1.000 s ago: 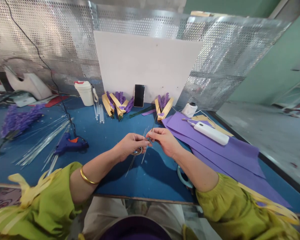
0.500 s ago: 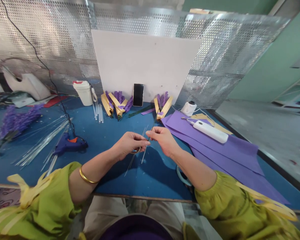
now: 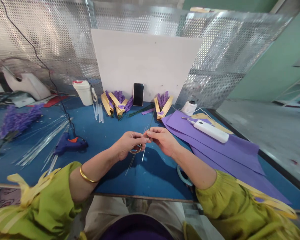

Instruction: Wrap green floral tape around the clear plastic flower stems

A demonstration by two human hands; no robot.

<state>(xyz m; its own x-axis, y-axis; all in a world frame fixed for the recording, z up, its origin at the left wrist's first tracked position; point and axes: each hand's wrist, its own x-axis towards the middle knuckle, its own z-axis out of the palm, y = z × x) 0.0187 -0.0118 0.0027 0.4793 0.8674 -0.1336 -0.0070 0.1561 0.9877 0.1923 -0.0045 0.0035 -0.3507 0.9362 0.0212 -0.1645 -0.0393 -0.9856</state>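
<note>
My left hand (image 3: 132,143) and my right hand (image 3: 162,140) meet above the middle of the blue table, fingertips almost touching. Both pinch a thin wire stem (image 3: 143,155); its lower end is bare and silvery, its upper part dark green, pointing away from me. A narrow ring-shaped thing (image 3: 136,150), gold and dark at its rim, hangs at my left fingers; I cannot tell whether it is a tape roll. Loose thin wires (image 3: 130,165) lie on the table under my hands. Close to my right forearm is a light-blue ring-shaped handle (image 3: 183,176), partly hidden.
Purple sheets (image 3: 222,156) with a white power bank (image 3: 210,131) cover the right side. Small wrapped lavender bouquets (image 3: 162,106) and a phone (image 3: 138,94) stand at the back. Left are a blue glue gun (image 3: 70,144), a wire bundle (image 3: 42,143), purple flowers (image 3: 17,121) and a white cup (image 3: 83,92).
My right hand has shifted slightly left, closer to the left fingertips. The stem has turned a little more upright, and the ring-shaped thing shows more openly.
</note>
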